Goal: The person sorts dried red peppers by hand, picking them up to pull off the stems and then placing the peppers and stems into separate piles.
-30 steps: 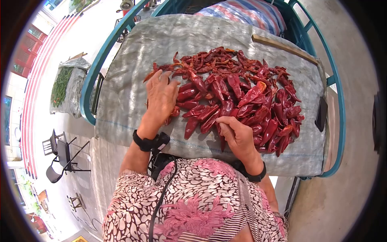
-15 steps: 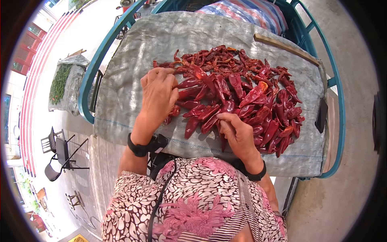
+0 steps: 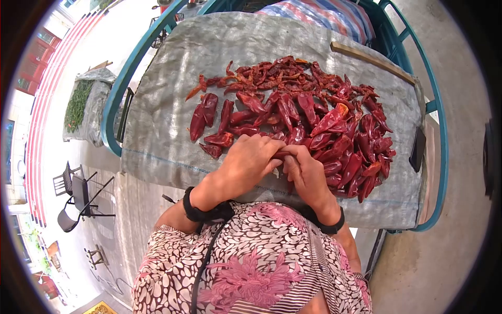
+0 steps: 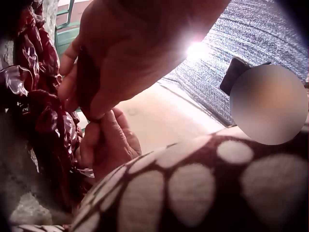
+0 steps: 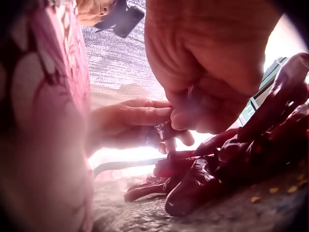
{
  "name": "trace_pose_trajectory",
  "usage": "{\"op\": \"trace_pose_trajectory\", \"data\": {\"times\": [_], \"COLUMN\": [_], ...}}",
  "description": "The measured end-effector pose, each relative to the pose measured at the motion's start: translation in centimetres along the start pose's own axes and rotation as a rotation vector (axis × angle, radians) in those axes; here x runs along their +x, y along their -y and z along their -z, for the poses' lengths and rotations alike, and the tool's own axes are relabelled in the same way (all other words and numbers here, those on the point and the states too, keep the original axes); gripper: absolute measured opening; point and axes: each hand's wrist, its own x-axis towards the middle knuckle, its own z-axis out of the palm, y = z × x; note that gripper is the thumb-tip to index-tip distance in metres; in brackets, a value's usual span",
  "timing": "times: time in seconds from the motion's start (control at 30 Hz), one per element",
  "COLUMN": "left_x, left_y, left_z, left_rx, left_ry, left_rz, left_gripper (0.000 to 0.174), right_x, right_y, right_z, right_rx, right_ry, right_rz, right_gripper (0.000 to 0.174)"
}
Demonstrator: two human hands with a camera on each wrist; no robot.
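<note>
Both hands meet at the near edge of the chilli pile. The left hand (image 3: 247, 161) curls its fingers and thumb round a dark red chilli (image 4: 88, 79), seen under its palm in the left wrist view. The right hand (image 3: 309, 175) pinches the same chilli's other end; in the right wrist view the right hand (image 5: 207, 63) is above, partly covering the chilli (image 5: 164, 130). Glossy red chillies (image 3: 334, 149) lie just beyond the hands, and thinner shrivelled chillies (image 3: 282, 74) lie behind them.
A grey woven sheet (image 3: 162, 104) lies beneath the chillies, inside a teal rail (image 3: 112, 104). A wooden strip (image 3: 371, 62) and a dark flat object (image 3: 417, 150) lie at the right. Several loose chillies (image 3: 197, 123) lie at the left.
The left hand has come from the pile's far left down to the right hand and now grips a chilli there. Several chillies lie uncovered where it was. The right hand has barely moved.
</note>
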Motion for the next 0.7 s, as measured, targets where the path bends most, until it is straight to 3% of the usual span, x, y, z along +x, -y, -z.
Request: {"op": "trace_pose_trajectory", "data": {"times": [0.1, 0.13, 0.23, 0.33, 0.47, 0.7], "left_x": [0.1, 0.3, 1.4, 2.0, 3.6, 5.3], "left_y": [0.8, 1.3, 3.5, 6.9, 8.5, 8.4], "left_z": [1.5, 2.4, 3.5, 2.7, 1.3, 1.3], "left_rx": [0.017, -0.101, 0.212, 0.393, 0.474, 0.378], "left_ry": [-0.076, -0.178, -0.353, -0.385, -0.456, -0.382], "left_rz": [0.025, 0.067, 0.31, 0.365, 0.08, 0.009], "left_gripper": [0.036, 0.03, 0.032, 0.035, 0.037, 0.026], "right_x": [-0.2, -0.1, -0.1, -0.2, -0.2, -0.2], "right_y": [0.1, 0.3, 0.1, -0.3, -0.4, -0.3], "right_z": [-0.1, 0.0, 0.4, 0.2, 0.0, 0.3], "right_rx": [0.059, 0.084, 0.082, 0.059, 0.049, 0.05], "right_ry": [-0.089, -0.136, -0.173, -0.162, -0.165, -0.154], "right_rz": [0.04, 0.048, 0.074, 0.136, 0.14, 0.096], "right_gripper": [0.026, 0.026, 0.027, 0.028, 0.028, 0.028]}}
